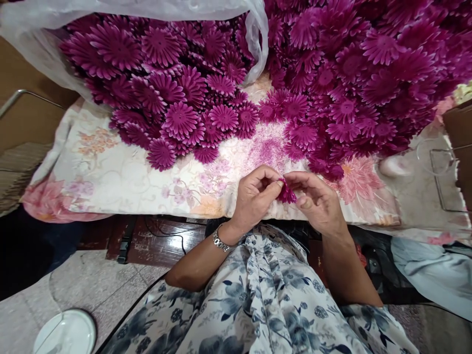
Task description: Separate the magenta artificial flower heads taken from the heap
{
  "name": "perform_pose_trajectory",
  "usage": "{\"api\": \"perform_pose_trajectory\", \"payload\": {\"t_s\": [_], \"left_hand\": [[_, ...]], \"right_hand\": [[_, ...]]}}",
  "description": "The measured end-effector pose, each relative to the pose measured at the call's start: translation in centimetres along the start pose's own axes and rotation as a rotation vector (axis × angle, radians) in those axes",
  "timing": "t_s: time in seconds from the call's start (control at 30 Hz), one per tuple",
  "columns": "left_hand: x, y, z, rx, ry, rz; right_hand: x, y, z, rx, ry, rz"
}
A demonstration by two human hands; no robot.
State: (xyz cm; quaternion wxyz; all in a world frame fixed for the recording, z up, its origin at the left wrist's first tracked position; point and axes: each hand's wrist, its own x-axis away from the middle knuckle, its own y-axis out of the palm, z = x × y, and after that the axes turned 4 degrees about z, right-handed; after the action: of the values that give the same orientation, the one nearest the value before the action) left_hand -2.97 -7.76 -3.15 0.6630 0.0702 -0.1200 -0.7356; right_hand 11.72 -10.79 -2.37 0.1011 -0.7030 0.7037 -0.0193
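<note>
Just above the table's front edge, a small purple artificial flower (288, 192) is between my two hands, its petals bunched and pointing downward. My left hand (257, 196) pinches its upper end between thumb and fingers. From the other side, my right hand (320, 202) has curled fingers at the flower's top and the thumb by its petal tips. Part of the flower is hidden by the fingers. Behind the hands, purple dust (263, 150) is scattered on the flowered tablecloth (136, 184).
A clear plastic bag (256, 44) holds flat purple flower layers (180, 120) at the back left. Another large heap of purple flowers (342, 108) lies at the right. A whitish roll (396, 166) and a wire frame (442, 182) are at the right end. Cardboard (25, 64) stands left.
</note>
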Motion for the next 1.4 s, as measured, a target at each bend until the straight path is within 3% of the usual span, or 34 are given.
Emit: {"api": "perform_pose_trajectory", "payload": {"t_s": [0.27,0.43,0.67,0.87,1.13,1.3,1.4], "left_hand": [[0.3,0.2,0.1,-0.036,-0.069,-0.018],[0.4,0.2,0.1,0.078,-0.198,-0.085],[0.1,0.6,0.9,0.253,-0.300,-0.001],[0.3,0.3,0.8,0.236,-0.327,-0.106],[0.6,0.2,0.6,0.193,-0.244,-0.124],[0.8,-0.3,0.7,-0.014,-0.020,-0.125],[0.7,-0.3,1.1,-0.185,0.110,-0.239]], "right_hand": [[0.2,-0.2,0.7,0.113,-0.028,0.070],[0.3,-0.2,0.5,0.124,0.007,0.174],[0.4,-0.1,1.3,-0.054,0.055,0.050],[0.5,-0.1,1.3,-0.038,0.069,0.059],[0.9,0.4,0.9,0.139,0.014,0.180],[0.8,0.4,0.7,0.206,-0.059,0.196],[0.7,0.3,0.9,0.191,-0.039,0.187]]}}
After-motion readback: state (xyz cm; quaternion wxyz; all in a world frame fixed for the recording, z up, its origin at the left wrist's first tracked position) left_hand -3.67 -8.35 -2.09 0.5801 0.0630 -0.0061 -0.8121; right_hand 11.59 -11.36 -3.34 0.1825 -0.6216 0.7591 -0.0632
